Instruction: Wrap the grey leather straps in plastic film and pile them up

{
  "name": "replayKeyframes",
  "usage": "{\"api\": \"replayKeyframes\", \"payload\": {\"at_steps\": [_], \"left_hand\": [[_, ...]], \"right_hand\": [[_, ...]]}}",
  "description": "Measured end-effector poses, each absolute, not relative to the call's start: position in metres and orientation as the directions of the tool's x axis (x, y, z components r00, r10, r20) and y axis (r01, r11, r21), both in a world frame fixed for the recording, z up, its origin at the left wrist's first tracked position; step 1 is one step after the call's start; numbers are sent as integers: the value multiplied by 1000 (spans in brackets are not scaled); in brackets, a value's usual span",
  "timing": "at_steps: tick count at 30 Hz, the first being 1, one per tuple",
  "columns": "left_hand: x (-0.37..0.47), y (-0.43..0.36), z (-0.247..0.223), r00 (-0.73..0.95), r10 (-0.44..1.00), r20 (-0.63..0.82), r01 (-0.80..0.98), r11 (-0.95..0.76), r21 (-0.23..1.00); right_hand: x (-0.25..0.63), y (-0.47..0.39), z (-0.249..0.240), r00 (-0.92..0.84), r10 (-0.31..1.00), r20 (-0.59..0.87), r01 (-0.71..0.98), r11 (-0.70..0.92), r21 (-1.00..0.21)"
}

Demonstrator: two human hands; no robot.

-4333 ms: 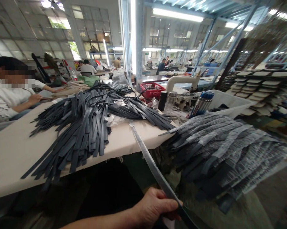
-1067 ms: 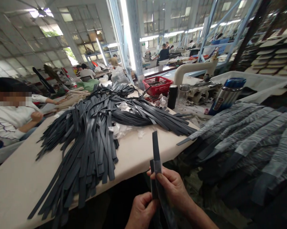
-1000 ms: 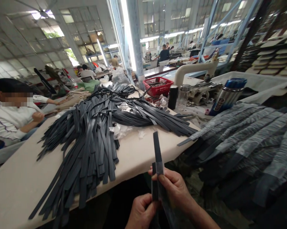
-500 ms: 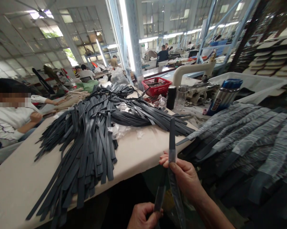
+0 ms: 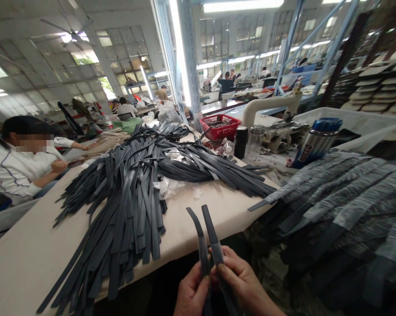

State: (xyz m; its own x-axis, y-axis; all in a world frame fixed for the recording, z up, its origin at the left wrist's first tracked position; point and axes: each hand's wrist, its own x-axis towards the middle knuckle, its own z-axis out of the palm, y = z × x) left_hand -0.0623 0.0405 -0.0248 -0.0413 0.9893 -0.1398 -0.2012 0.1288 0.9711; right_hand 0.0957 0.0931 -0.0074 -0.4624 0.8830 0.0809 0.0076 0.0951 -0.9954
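Note:
My left hand (image 5: 190,292) pinches a dark strap end (image 5: 196,224) between thumb and fingers. Beside it, my right hand (image 5: 240,275) is closed on another dark strap end (image 5: 210,223). Both ends point up side by side, with a narrow gap between them, just off the table's near edge. Clear film seems to cover the straps from just above my fingers downward. The lower parts run out of view, so I cannot tell whether these are two straps or one. A large heap of bare dark straps (image 5: 128,188) lies on the table (image 5: 16,267).
Film-wrapped straps (image 5: 346,193) are piled at the right. Behind them stand a blue-topped flask (image 5: 316,142), a black bottle (image 5: 240,142), a sewing machine (image 5: 277,114) and a red basket (image 5: 219,128). A co-worker (image 5: 23,162) sits at the left beside the table.
My left hand has come up and my right hand has moved down and left, bringing the two strap ends side by side. The view has shifted slightly.

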Motion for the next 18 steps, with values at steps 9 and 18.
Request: {"api": "replayKeyframes", "payload": {"at_steps": [9,18], "left_hand": [[-65,36,-17,77,996,-41,231,22,973],[-56,34,-29,-34,995,-96,208,101,973]], "right_hand": [[80,79,-26,-376,926,43,8,50,-999],[69,69,-38,-300,952,-65,-171,-120,-978]]}}
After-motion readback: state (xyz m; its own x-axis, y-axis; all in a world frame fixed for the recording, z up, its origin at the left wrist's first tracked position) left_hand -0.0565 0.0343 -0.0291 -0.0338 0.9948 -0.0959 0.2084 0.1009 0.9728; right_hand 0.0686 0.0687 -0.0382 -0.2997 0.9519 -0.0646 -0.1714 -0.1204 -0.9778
